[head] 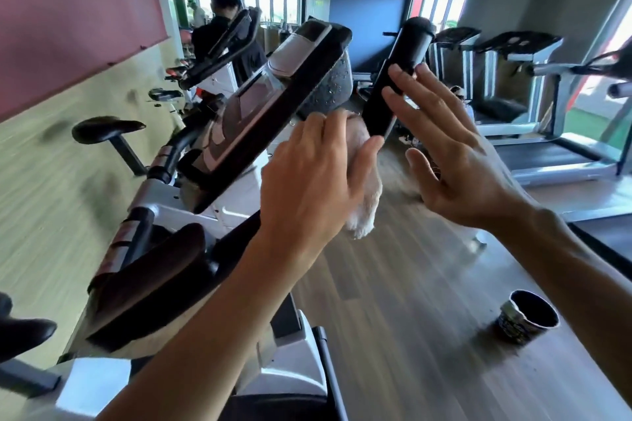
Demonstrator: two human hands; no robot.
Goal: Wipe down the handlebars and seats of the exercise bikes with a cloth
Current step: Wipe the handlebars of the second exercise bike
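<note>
The nearest exercise bike fills the centre, with its black-framed console [260,113] tilted toward me. A black foam handlebar grip [398,75] rises to the right of the console. My left hand [307,178] holds a pale cloth [364,195] bunched under its palm, at the lower end of that grip. My right hand [451,154] is spread with straight fingers, fingertips touching the side of the grip. The bike's dark seat [150,280] lies low at the left. A second bike's seat [106,128] stands further back on the left.
More bikes line the left wall, and a person [224,27] stands among them at the back. Treadmills [533,106] stand on the right. A dark cup [528,316] sits on the wooden floor at lower right.
</note>
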